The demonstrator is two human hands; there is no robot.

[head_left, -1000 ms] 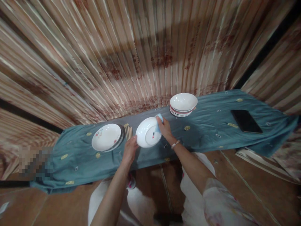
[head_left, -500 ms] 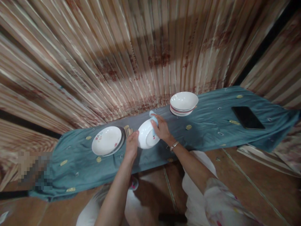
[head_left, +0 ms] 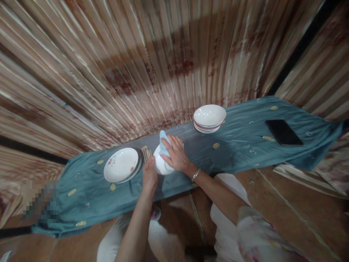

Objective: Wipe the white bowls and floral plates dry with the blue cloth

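Between my hands is a glossy white bowl (head_left: pixel 160 166), tilted, with much of its surface covered by my right hand. My left hand (head_left: pixel 149 173) grips its left edge. A light blue cloth (head_left: pixel 163 143) is under the fingers of my right hand (head_left: pixel 176 153), pressed against the bowl's surface. Just left of my left hand lies a bundle of thin wooden sticks, probably chopsticks (head_left: pixel 147 154). Farther left is a stack of white plates (head_left: pixel 121 165) with red flower prints.
Behind and to the right stands a stack of white bowls (head_left: pixel 209 115) with a red band. A flat black tablet-like object (head_left: pixel 284 132) lies at the right. All rest on a teal cloth (head_left: pixel 234 149) over a long narrow table. A striped curtain (head_left: pixel 163 65) hangs close behind.
My right hand and the blue cloth have moved left across the bowl, from its upper right edge onto its middle. My left hand keeps its hold on the edge.
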